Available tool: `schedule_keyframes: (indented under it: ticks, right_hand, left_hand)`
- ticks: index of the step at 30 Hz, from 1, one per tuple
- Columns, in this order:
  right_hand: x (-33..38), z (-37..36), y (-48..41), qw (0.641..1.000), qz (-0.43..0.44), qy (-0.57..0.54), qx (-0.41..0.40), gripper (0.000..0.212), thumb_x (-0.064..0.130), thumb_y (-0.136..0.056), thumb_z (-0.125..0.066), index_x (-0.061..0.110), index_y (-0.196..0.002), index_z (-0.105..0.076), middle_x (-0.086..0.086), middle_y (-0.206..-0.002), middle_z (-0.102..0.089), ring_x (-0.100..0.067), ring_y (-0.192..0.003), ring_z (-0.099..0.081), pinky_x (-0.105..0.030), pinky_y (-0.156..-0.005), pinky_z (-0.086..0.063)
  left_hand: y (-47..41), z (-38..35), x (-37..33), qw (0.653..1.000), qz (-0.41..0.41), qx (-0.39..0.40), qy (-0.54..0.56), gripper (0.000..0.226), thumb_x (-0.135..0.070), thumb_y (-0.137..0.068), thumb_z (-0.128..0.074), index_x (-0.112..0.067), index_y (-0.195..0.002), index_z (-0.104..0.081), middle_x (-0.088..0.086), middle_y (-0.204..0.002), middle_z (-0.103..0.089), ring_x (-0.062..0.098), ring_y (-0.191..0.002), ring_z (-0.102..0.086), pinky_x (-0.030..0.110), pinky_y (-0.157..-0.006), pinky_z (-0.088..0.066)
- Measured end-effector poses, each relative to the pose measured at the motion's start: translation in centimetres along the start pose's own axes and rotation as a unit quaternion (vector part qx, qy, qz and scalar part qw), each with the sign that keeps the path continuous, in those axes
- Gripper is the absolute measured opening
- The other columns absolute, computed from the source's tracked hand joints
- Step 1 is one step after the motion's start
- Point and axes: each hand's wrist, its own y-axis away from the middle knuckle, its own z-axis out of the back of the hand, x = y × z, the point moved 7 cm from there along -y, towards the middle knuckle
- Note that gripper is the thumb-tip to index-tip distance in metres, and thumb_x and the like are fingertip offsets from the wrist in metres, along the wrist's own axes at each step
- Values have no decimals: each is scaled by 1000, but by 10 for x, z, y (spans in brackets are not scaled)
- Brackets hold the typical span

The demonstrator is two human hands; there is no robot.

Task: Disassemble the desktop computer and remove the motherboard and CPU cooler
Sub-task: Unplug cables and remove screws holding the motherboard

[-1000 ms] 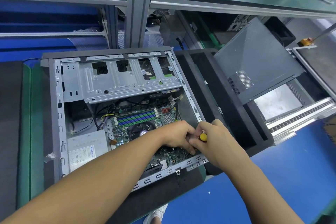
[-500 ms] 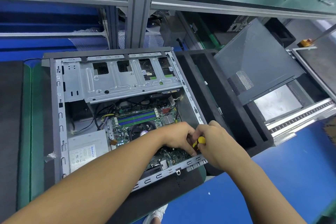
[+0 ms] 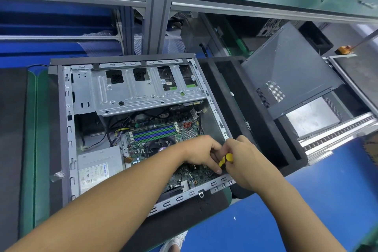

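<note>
The open desktop case (image 3: 67, 129) lies on its side on a dark mat. Inside it the green motherboard (image 3: 192, 176) shows blue and green memory slots (image 3: 153, 130). The round black CPU cooler fan (image 3: 161, 145) is partly hidden by my left arm. My right hand (image 3: 247, 161) grips a yellow and black screwdriver (image 3: 225, 160) over the board's near right corner. My left hand (image 3: 202, 152) reaches in beside it, fingers curled, fingertips down at the screwdriver's tip; whether they pinch something is hidden.
A grey power supply (image 3: 98, 168) sits at the case's near left, a metal drive cage (image 3: 143, 90) at the far side. The removed side panel (image 3: 290, 69) leans over a black foam tray (image 3: 255, 129) to the right. Conveyor rails (image 3: 335, 133) run at the far right.
The screwdriver handle has shifted slightly lower and tilted in my right hand. Both hands stay at the same corner of the board.
</note>
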Motion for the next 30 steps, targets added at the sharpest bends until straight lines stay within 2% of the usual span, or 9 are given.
schedule_keyframes:
  ticks: [4,7,9,12,15,18,22,26,30]
  right_hand:
    - [-4,6,0,997,-47,-8,-58,32,48,-91,-61,19,-93,-46,3,-87,-44,-19,-72,-49,-29,-53,-34]
    - [-3,8,-1,996,-52,19,-67,30,44,-94,-59,17,-91,-47,4,-77,-44,-20,-67,-49,-30,-50,-34]
    - [2,7,-1,998,-22,12,-54,20,34,-95,-61,16,-95,-51,3,-84,-46,-19,-72,-50,-30,-56,-39]
    - [6,6,0,999,9,5,-35,7,18,-93,-61,19,-99,-58,0,-101,-45,-24,-84,-56,-35,-71,-49]
    - [3,0,-1,1000,8,3,12,15,15,-89,-65,25,-98,-58,2,-101,-39,-20,-82,-53,-31,-69,-46]
    - [2,0,-1,1000,5,-19,-14,14,30,-91,-63,23,-99,-54,2,-98,-40,-19,-77,-50,-29,-63,-39]
    - [-2,4,0,998,-27,16,-60,26,42,-95,-57,19,-93,-47,0,-86,-48,-24,-74,-52,-32,-61,-40]
    - [2,3,-2,999,4,4,-45,9,26,-94,-60,23,-92,-52,0,-98,-47,-23,-81,-55,-31,-65,-44]
    - [2,-1,-3,1000,22,4,-7,14,16,-91,-61,29,-95,-57,4,-97,-38,-18,-77,-53,-25,-59,-36]
  left_hand:
    - [-3,-1,-1,999,-6,-31,-40,38,-30,-64,-91,-39,-68,-55,-20,-66,-60,-3,-59,-52,23,-57,-43]
    - [-1,-2,-4,999,-11,-28,-44,34,-31,-66,-91,-33,-81,-60,-13,-79,-66,4,-70,-61,29,-64,-51]
    - [1,-2,-5,999,-8,-11,-35,37,-27,-69,-90,-23,-98,-67,-4,-90,-72,10,-81,-67,33,-75,-55]
    - [5,2,-4,999,1,10,-32,31,-22,-74,-87,-21,-102,-73,-15,-86,-72,-4,-75,-64,16,-72,-49]
    - [4,5,-5,999,1,-4,-52,29,-20,-74,-85,-42,-74,-66,-28,-67,-63,-10,-61,-56,9,-60,-40]
    - [1,-1,-4,998,-4,-1,-64,29,-19,-71,-83,-36,-69,-60,-22,-63,-61,-3,-56,-54,19,-56,-44]
    - [-1,-5,-7,998,-8,-11,-63,33,-21,-68,-88,-15,-90,-63,2,-89,-72,22,-82,-67,45,-75,-55]
    - [1,-1,-4,1000,-4,9,-27,31,-17,-71,-88,-18,-94,-67,-2,-92,-75,10,-84,-70,30,-81,-56]
    - [1,2,-1,999,5,5,-53,26,-23,-72,-87,-36,-71,-65,-24,-67,-66,-8,-61,-58,9,-60,-43]
